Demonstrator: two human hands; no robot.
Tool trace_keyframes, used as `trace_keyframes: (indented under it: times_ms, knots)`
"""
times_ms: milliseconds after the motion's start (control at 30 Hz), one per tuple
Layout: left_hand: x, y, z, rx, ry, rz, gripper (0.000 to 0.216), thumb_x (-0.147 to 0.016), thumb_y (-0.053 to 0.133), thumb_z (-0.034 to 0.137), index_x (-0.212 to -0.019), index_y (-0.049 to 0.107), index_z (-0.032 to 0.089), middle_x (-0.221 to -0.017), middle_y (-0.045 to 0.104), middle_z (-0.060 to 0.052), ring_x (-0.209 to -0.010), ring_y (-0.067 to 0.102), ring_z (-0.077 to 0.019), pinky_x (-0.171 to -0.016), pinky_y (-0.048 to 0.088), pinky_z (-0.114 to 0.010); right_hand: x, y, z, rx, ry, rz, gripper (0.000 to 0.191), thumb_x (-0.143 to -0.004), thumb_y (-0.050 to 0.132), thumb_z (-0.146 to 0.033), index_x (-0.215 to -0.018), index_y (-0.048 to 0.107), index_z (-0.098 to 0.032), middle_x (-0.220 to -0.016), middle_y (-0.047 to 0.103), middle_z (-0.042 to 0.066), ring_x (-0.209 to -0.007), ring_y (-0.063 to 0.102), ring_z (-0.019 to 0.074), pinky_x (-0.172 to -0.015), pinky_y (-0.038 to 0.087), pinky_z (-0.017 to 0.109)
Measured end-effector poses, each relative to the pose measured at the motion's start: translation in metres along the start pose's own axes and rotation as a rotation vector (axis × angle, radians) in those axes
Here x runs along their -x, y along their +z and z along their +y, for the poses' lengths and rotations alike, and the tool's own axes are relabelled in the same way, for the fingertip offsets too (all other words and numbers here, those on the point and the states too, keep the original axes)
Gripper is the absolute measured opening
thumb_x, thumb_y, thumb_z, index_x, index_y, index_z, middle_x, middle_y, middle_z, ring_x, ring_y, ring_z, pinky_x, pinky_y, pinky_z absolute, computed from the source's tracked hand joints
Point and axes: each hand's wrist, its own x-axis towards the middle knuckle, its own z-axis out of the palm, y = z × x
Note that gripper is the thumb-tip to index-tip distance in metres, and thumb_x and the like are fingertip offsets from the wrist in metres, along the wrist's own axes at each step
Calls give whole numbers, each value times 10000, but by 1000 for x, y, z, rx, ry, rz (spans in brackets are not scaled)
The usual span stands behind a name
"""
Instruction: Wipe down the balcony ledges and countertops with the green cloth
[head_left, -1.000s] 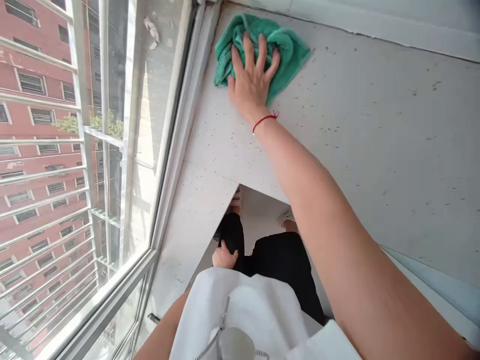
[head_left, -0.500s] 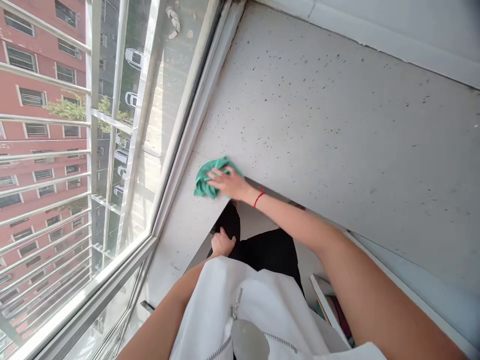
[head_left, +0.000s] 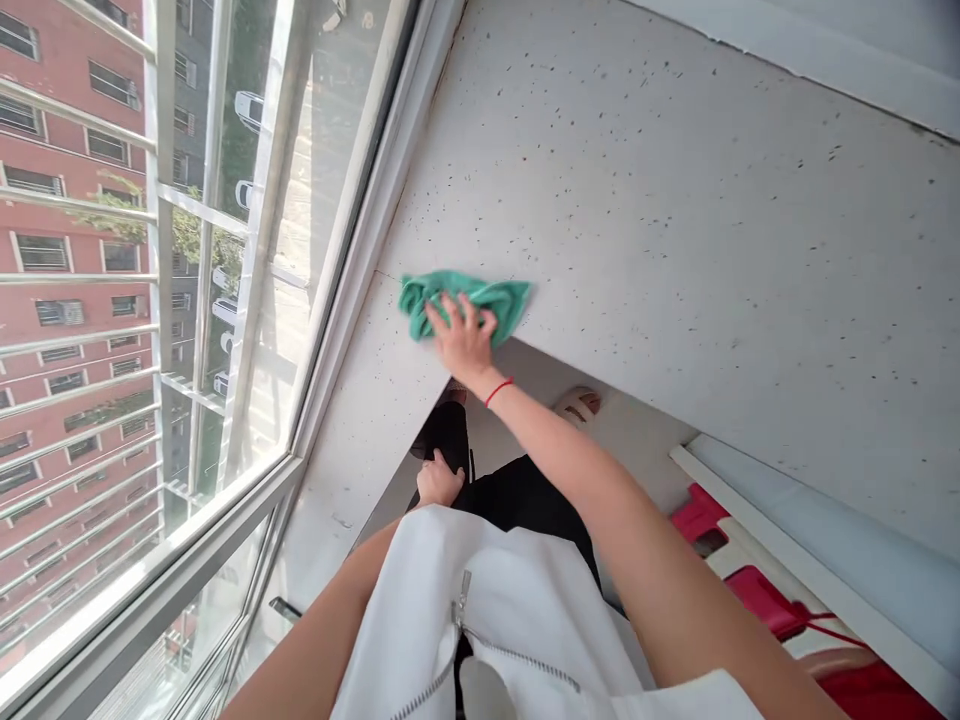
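My right hand (head_left: 463,335), a red string on its wrist, presses a crumpled green cloth (head_left: 506,298) against the speckled, light grey sill (head_left: 600,220). Its fingers are bent into the fabric near the sill's inner corner. The cloth spreads out to both sides of the hand. Lower down, my left hand (head_left: 440,480) rests by the knee of the black trousers (head_left: 442,430). Its fingers look curled in, and whatever they may hold is hidden.
A window frame (head_left: 352,240) runs along the left, with metal bars (head_left: 154,250) outside. Below the sill at right are a white panel edge (head_left: 787,560) and red-and-white items (head_left: 765,600). A shoe (head_left: 579,405) shows on the floor under the sill's edge.
My right hand has moved slightly up with the cloth, which now spreads further right. The view has shifted, uncovering the red items at lower right. My left hand stays by the knee.
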Motion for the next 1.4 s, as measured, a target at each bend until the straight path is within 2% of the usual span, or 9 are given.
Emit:
trace_keyframes:
  times_ms: [100, 233, 433, 567, 767, 900, 1033, 1233, 1400]
  knots:
    - [-8, 10, -9, 23, 38, 44, 745, -997, 665, 475, -1571, 507, 28, -1244, 720, -279, -1171, 744, -346, -997, 564, -394, 57, 49, -72, -41, -352, -271, 552, -1019, 404, -49, -1437, 717, -225, -1539, 642, 134, -1417, 562, 299, -1035, 499, 506]
    - [-15, 10, -59, 46, 270, 137, 565, -1062, 541, 413, -1548, 576, 127, -1268, 740, -215, -1161, 744, -319, -987, 590, -416, 21, 27, -54, -86, -601, -551, 563, -994, 361, -49, -1433, 693, -171, -1588, 593, 123, -1502, 490, 263, -1186, 451, 531]
    - [-32, 17, -202, 46, 612, 494, 421, -1023, 536, 279, -1396, 701, 175, -1446, 682, -190, -1432, 599, -313, -1262, 400, -496, -140, -65, 17, 203, 81, -142, 620, -1109, 320, -268, -1713, 389, -146, -1808, 216, 151, -1672, 117, 398, -1284, 107, 800]
    - [-65, 54, -252, -25, 656, 899, 492, -1051, 435, 281, -1447, 669, 106, -1451, 676, -231, -1422, 609, -305, -1263, 347, -473, -126, -39, -24, 237, 198, -130, 618, -1150, 235, -324, -1746, 336, -195, -1825, 170, 119, -1666, 159, 389, -1274, 237, 761]
    - [-109, 95, -242, 73, 535, 890, 713, -1001, 396, 485, -1452, 657, -2, -1481, 623, -316, -1469, 554, -375, -1306, 253, -509, 52, 63, -118, 128, -226, -410, 618, -1092, 334, -205, -1701, 437, -237, -1803, 262, 129, -1657, 249, 374, -1249, 333, 677]
    - [-126, 98, -242, 185, 576, 985, 949, -978, 268, 697, -1498, 613, -18, -1540, 566, -335, -1541, 473, -397, -1353, 108, -530, 139, 91, -139, 50, -462, -574, 634, -1093, 235, -136, -1689, 443, -188, -1793, 285, 140, -1659, 262, 332, -1249, 340, 649]
    - [-129, 94, -240, 231, 632, 1022, 1022, -977, 168, 756, -1519, 600, 5, -1584, 536, -318, -1590, 424, -370, -1372, -9, -503, 119, 68, -117, 52, -534, -602, 602, -1070, 314, -151, -1626, 527, -245, -1767, 358, 84, -1651, 274, 337, -1275, 281, 709]
    - [-127, 91, -235, 268, 765, 1077, 976, -1013, 160, 736, -1539, 591, 35, -1620, 517, -293, -1621, 399, -334, -1373, -84, -451, 23, 27, -69, 179, -54, -144, 704, -1031, 239, -482, -1667, 500, -330, -1781, 322, -15, -1663, 193, 415, -1322, 147, 735]
    - [-130, 90, -232, 282, 847, 1079, 972, -1027, 130, 748, -1569, 553, 60, -1640, 507, -268, -1643, 363, -327, -1374, -97, -477, 63, 57, -99, 223, 53, -81, 696, -1054, 167, -501, -1690, 439, -427, -1780, 320, -56, -1650, 229, 380, -1298, 212, 703]
